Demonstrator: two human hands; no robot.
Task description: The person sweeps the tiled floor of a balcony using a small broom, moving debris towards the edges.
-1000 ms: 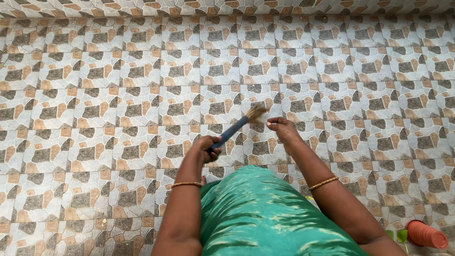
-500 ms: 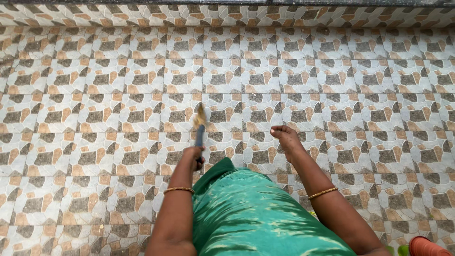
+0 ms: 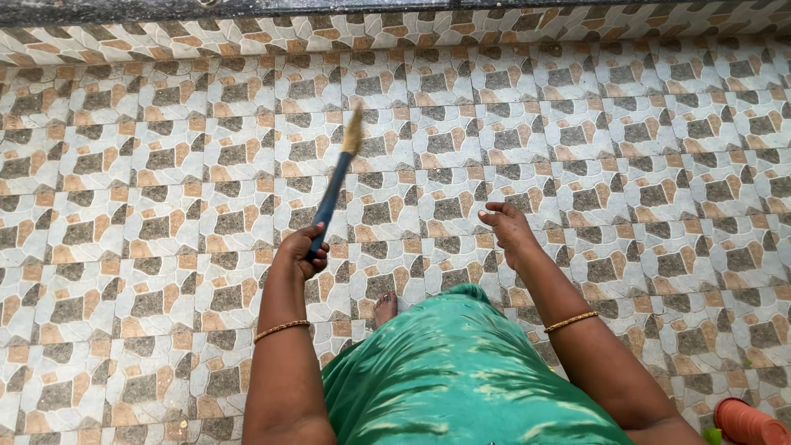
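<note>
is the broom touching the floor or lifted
Lifted: the left hand holds the blue-handled straw broom raised, its bristles clear of the patterned tile floor.

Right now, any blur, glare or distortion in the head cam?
Head view: broom bristle tip is motion-smeared, its blue handle fairly crisp; left hand and right hand sharp. Dappled light patches on the green garment. Tiled floor evenly lit, no glare; tile rows bow slightly near the top edge.

Green garment (image 3: pixel 461 371); gold bangle each wrist (image 3: pixel 281 330).
</note>
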